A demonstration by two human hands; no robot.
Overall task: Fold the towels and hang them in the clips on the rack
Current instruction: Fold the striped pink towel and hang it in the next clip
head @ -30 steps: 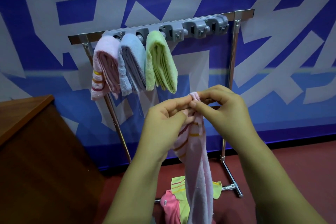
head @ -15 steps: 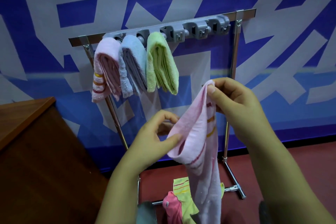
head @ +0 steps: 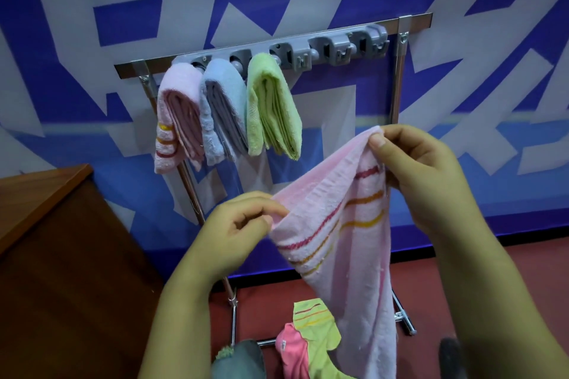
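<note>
Before the rack (head: 397, 77), we now hold the pink striped towel (head: 335, 224) spread between both hands, where a second ago its corners were pinched together; we judge the fold is being reset. Our left hand (head: 237, 231) pinches the lower edge, our right hand (head: 421, 175) pinches the upper corner. Three clips (head: 338, 49) stand free.

Both hands pinch pink striped towel (head: 335, 224) before rack (head: 397, 77); three folded towels hang clipped.
</note>
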